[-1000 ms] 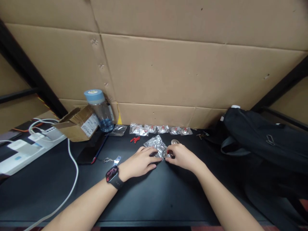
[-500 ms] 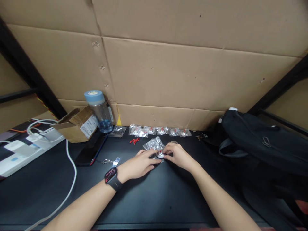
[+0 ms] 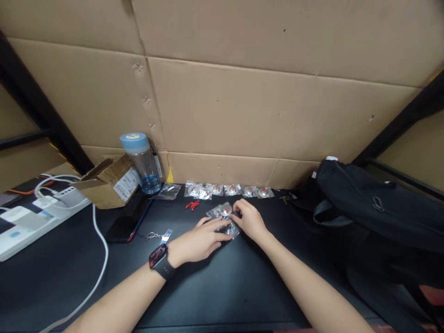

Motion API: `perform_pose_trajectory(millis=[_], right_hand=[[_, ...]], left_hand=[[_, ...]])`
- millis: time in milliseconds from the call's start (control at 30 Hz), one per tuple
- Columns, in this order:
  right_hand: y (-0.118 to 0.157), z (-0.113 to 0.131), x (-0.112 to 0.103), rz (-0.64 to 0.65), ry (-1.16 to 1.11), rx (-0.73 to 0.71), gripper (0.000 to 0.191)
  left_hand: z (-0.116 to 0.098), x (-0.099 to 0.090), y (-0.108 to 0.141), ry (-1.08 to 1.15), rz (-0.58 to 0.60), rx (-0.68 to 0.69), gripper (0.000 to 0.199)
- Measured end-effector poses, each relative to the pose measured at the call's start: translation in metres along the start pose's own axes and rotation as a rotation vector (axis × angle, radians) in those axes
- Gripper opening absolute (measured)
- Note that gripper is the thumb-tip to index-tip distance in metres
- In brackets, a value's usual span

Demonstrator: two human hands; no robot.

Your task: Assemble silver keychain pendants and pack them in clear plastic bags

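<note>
A small silver disc with a red centre (image 3: 226,210) lies on crinkled clear plastic (image 3: 233,230) on the black table. My left hand (image 3: 204,239), below a black watch, rests over the plastic from the left with its fingers spread. My right hand (image 3: 249,220) is at the disc's right side, fingers bent together near its edge; what they grip is too small to make out. Behind them, several bagged silver discs with red parts (image 3: 232,189) lie in a row along the cardboard. Red cords (image 3: 192,205) lie to the left of the plastic.
At the left are a white power strip (image 3: 31,226) with cables, an open cardboard box (image 3: 104,185), a blue-lidded bottle (image 3: 141,162), a dark phone (image 3: 128,219) and a key ring (image 3: 152,236). A black bag (image 3: 374,208) fills the right side.
The silver disc has moved away from me, onto the upper part of the plastic. My right hand has shifted slightly up and left, and more plastic shows under my left fingers.
</note>
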State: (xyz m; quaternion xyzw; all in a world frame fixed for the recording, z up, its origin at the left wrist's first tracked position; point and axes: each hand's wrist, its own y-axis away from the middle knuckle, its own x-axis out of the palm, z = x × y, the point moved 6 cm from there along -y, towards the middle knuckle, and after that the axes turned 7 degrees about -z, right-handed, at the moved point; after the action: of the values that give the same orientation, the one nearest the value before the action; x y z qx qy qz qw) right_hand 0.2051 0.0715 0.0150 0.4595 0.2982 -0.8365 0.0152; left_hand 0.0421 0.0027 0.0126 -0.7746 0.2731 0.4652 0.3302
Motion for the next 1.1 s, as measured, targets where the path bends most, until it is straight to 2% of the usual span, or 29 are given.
perform_pose_trajectory(millis=[167, 300, 400, 533, 733, 933, 1100], right_hand=[[-0.003, -0.001, -0.002, -0.013, 0.015, 0.067, 0.015], [-0.002, 0.002, -0.008, 0.124, -0.18, -0.048, 0.024], [0.001, -0.004, -0.015, 0.197, -0.345, -0.079, 0.017], [0.002, -0.011, -0.017, 0.218, -0.412, -0.096, 0.019], [0.002, -0.002, -0.017, 0.209, -0.418, -0.172, 0.006], [0.001, -0.015, -0.014, 0.224, -0.446, 0.059, 0.015], [0.003, -0.023, 0.0, 0.219, -0.637, 0.224, 0.016]], left_hand=[[-0.001, -0.008, -0.001, 0.015, -0.041, 0.035, 0.042], [0.006, -0.018, -0.003, 0.033, -0.127, -0.006, 0.026], [0.018, -0.022, -0.005, 0.044, -0.219, -0.071, 0.033], [0.033, -0.02, -0.008, 0.011, -0.336, -0.164, 0.033], [0.034, -0.014, -0.014, 0.083, -0.358, -0.205, 0.006], [0.034, -0.02, -0.012, 0.129, -0.399, -0.31, 0.014], [0.038, -0.017, -0.012, 0.177, -0.411, -0.407, 0.018]])
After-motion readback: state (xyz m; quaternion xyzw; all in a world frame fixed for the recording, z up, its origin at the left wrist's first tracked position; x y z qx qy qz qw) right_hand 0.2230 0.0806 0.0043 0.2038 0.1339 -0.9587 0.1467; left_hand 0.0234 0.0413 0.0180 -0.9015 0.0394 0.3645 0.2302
